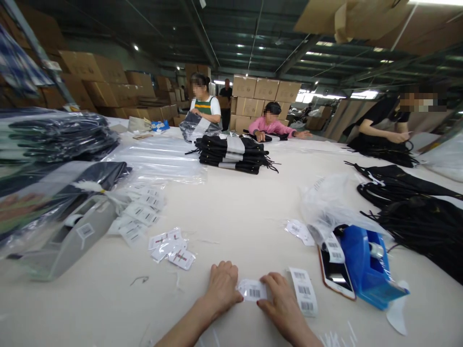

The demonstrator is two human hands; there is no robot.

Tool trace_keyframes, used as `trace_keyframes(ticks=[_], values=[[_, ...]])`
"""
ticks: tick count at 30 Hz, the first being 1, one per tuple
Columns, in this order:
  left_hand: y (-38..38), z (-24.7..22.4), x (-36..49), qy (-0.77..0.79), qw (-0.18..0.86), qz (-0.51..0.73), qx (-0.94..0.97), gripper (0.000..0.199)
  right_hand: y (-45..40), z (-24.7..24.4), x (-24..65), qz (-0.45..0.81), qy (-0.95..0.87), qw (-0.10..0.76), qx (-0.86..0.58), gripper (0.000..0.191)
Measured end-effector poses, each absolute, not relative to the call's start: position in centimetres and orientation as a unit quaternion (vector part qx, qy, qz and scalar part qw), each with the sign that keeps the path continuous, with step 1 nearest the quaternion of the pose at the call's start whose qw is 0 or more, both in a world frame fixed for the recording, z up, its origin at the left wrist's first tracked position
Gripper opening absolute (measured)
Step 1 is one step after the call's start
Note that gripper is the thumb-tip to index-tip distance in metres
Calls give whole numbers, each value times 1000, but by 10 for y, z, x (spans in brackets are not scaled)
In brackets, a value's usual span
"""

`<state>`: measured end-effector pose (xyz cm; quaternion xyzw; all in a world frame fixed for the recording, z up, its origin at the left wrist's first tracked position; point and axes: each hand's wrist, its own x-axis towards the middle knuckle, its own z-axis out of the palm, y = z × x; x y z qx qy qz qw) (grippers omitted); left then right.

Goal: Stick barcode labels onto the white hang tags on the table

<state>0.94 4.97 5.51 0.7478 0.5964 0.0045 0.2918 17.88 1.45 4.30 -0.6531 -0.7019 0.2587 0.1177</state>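
Note:
A small white tag with a barcode (253,291) lies flat on the pale table between my two hands. My left hand (223,287) has its fingers curled, thumb and fingers closed at the tag's left end. At the right end, my right hand (279,301) pinches the tag between thumb and fingers. Just right of that hand is a strip of barcode stickers (304,291). Several printed cards in clear sleeves (181,258) rest to the left, with more barcode labels (139,214) behind them.
A blue tape dispenser (365,265) and a phone (336,274) stand at right, near black garments (423,217). A grey dispenser (79,236) and bagged garments (61,135) are at left. Bundled black items (231,155) lie ahead; people work beyond.

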Motion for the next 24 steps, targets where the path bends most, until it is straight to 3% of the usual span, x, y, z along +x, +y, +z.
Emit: trace_keyframes(ticks=[5, 11, 16, 24], values=[[51, 56, 4, 589, 326, 32, 739, 26, 24, 46, 184, 318, -678, 119, -652, 24], [52, 53, -11, 568, 425, 81, 700, 22, 19, 35, 188, 442, -628, 216, -603, 8], [50, 51, -8, 551, 502, 116, 656, 19, 17, 40, 185, 515, -580, 292, -560, 13], [45, 55, 1, 532, 544, 161, 629, 15, 6, 39, 170, 586, -502, 350, -531, 23]])
